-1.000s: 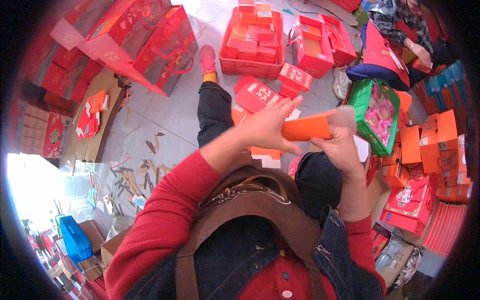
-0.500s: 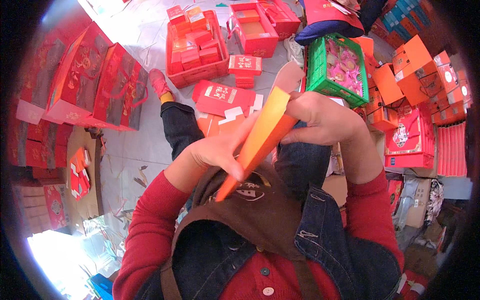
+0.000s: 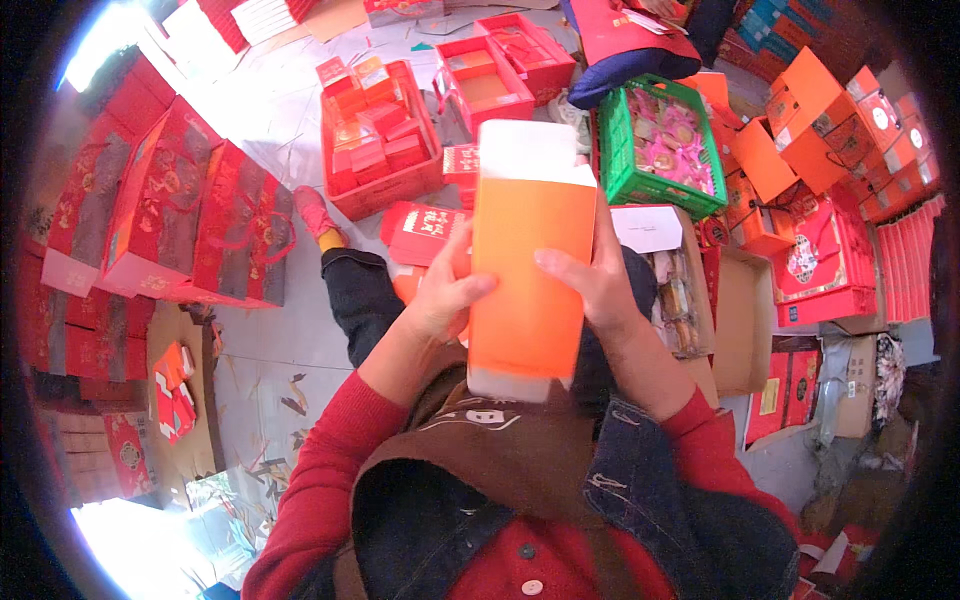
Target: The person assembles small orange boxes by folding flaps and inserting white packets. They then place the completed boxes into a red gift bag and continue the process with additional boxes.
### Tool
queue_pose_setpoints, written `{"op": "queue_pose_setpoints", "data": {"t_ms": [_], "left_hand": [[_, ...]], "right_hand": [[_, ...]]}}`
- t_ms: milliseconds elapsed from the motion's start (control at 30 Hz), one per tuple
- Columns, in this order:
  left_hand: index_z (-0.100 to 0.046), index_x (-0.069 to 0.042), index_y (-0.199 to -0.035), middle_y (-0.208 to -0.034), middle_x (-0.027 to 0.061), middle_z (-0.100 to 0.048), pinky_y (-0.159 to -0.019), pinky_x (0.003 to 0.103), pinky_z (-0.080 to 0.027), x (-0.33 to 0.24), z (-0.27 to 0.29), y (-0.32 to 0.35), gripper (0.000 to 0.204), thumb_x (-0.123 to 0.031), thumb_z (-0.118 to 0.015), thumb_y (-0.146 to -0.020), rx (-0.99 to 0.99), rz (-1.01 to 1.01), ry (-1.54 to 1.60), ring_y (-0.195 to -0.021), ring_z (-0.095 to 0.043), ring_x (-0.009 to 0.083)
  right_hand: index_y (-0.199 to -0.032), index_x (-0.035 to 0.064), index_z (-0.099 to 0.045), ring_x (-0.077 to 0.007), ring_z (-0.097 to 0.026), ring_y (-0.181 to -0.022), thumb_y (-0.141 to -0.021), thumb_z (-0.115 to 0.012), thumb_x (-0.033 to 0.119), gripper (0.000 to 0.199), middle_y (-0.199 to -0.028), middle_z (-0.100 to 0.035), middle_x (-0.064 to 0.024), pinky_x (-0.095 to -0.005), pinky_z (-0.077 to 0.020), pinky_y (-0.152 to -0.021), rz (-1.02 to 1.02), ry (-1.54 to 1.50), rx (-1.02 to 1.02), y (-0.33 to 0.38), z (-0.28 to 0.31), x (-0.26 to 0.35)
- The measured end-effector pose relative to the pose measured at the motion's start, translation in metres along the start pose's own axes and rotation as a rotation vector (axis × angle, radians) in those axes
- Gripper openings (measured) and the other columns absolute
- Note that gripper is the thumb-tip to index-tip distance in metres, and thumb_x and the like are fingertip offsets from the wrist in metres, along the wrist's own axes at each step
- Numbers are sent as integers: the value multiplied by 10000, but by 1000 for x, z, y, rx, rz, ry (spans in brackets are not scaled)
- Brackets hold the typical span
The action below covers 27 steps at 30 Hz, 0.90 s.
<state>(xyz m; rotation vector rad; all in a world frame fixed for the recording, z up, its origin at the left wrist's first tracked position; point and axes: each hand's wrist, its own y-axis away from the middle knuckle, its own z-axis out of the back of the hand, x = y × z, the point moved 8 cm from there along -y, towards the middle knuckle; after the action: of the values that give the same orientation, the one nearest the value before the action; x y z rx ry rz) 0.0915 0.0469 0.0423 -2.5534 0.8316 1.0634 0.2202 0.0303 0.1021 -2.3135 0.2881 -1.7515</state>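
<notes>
Above the person's lap, a long orange cardboard carton (image 3: pixel 530 285), white at both ends, is held between both bare hands, its broad face turned up. Its left edge is gripped by the left hand (image 3: pixel 437 302), the thumb laid along that edge. By the right hand (image 3: pixel 608 290) the right edge is clamped, the thumb pressed flat on the face; how far the fingers behind are spread cannot be told. Beyond the carton, to the left, a red plastic crate (image 3: pixel 390 190) is filled with small red-and-orange boxes (image 3: pixel 388 118). To its right, an open red rectangular box (image 3: pixel 510 112) is seen with a tan interior. Nearer the right hand, pink-wrapped round items (image 3: pixel 668 148) are held in a green slatted plastic crate (image 3: pixel 614 140).
</notes>
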Motion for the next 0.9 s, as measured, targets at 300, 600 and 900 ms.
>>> {"op": "queue_pose_setpoints", "data": {"t_ms": [300,600,900], "left_hand": [[-322,-73,-1393,-1148,69,-551,-904,289,-436,19,-14,-10,642,-90,-653,-843,-38,-90,-304,-1047,-529,137],[-514,-10,-1223,-1015,48,-602,-790,236,-465,16,-15,-25,355,-178,-574,-917,-165,-49,-462,-923,-555,87],[-373,-31,-1293,-1130,87,-542,-846,281,-470,-8,-29,-15,454,-108,-580,-895,-98,-196,-274,-1009,-546,126]], "right_hand": [[-1375,22,-312,-173,-494,-1125,-808,-596,27,634,-1252,-481,-119,-309,-385,-974,-172,66,-83,40,37,-23],[-1064,-14,-556,-66,-531,-875,-915,-533,134,212,-950,-589,-20,-201,-419,-778,-244,-30,-167,15,62,-33],[-1053,13,-512,-44,-468,-773,-915,-537,129,182,-883,-525,5,-195,-385,-675,9,174,-201,22,56,-6]]}}
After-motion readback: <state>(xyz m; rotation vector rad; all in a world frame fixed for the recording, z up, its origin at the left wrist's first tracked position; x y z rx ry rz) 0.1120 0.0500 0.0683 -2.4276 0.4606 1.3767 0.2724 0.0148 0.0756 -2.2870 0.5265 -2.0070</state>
